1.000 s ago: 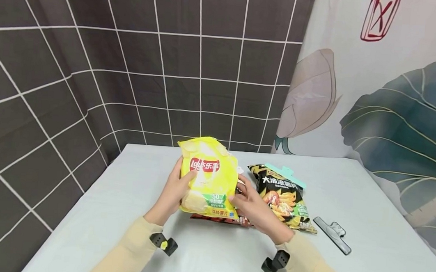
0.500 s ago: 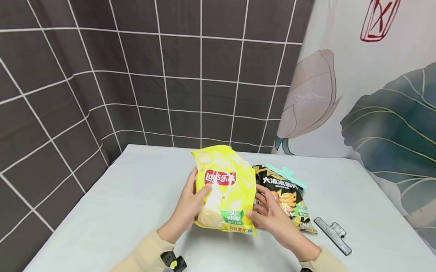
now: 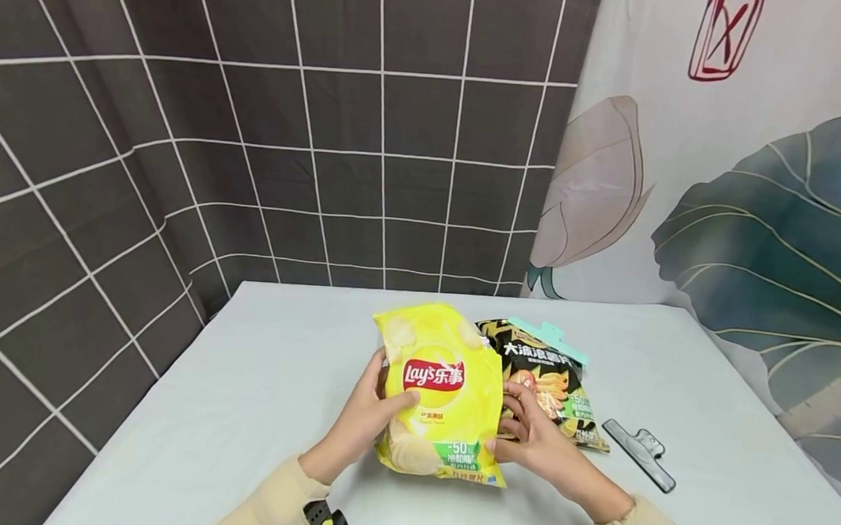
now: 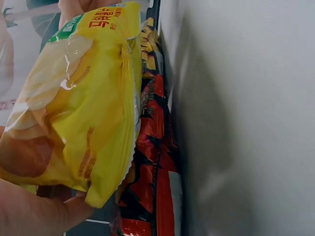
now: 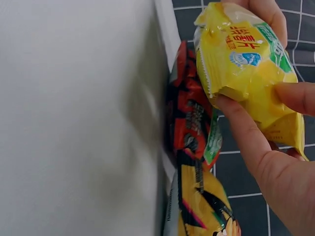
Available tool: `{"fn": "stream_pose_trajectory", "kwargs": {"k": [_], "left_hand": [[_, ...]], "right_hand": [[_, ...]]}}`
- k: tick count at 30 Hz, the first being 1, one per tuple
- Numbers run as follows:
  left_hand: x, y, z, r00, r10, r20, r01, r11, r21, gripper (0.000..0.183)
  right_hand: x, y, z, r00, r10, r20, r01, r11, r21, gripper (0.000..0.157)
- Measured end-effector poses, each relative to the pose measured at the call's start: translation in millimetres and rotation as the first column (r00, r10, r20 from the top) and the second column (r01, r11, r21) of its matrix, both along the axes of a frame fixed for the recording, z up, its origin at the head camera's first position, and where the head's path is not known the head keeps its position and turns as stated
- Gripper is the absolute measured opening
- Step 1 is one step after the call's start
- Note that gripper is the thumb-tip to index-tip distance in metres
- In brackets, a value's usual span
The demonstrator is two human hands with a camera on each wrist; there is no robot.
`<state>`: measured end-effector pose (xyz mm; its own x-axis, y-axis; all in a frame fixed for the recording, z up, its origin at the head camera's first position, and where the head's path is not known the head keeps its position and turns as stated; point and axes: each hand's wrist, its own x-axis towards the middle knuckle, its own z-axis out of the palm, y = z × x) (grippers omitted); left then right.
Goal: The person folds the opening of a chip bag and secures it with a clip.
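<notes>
A yellow Lay's potato chip bag (image 3: 448, 418) is held between both hands, its printed front turned up toward the head camera. My left hand (image 3: 370, 414) grips its left side, thumb on the front and fingers behind. On the lower right side, my right hand (image 3: 536, 435) pinches the bag between thumb and fingers. Under the yellow bag, a red chip bag (image 5: 189, 118) lies on the table, mostly hidden in the head view. Just right of the yellow bag lies a black chip bag (image 3: 553, 380), with a mint-green clip (image 3: 548, 339) across its top.
A grey bag clip (image 3: 640, 455) lies on the white table (image 3: 271, 381), to the right of the black bag. Behind the table hangs a dark cloth with a white grid (image 3: 339, 179), and a flower-patterned cloth (image 3: 603, 185) hangs at the right.
Both hands have carried the yellow bag right and toward me, lower over the table. The red bag's edge, which showed below it a second ago, is now covered in the head view.
</notes>
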<state>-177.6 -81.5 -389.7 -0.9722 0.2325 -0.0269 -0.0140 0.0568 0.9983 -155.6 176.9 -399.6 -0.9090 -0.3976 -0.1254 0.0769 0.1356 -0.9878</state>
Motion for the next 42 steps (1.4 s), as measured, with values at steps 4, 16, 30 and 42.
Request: {"fn": "stream_pose_trajectory", "kwargs": {"k": [4, 16, 30, 42], "left_hand": [[0.4, -2.9, -4.6, 0.999, -0.032, 0.0, 0.032, 0.999, -0.013, 0.082], [1.1, -8.1, -13.8, 0.993, -0.119, 0.015, 0.119, 0.992, -0.045, 0.084], [-6.2, -12.6, -18.0, 0.989, -0.146, 0.004, 0.146, 0.989, -0.022, 0.093], [-22.6, -25.5, 0.6, 0.999, 0.037, 0.002, -0.037, 0.998, -0.048, 0.088]], "right_hand": [[-0.4, 1.7, -4.9, 0.999, 0.036, -0.026, -0.036, 0.999, 0.001, 0.082], [-3.7, 3.6, -17.1, 0.993, 0.092, -0.071, -0.09, 0.995, 0.034, 0.079], [-6.3, 4.5, -18.8, 0.993, 0.091, -0.071, -0.084, 0.992, 0.092, 0.085], [-6.2, 2.8, -12.8, 0.996, 0.02, -0.091, -0.008, 0.991, 0.133, 0.092]]}}
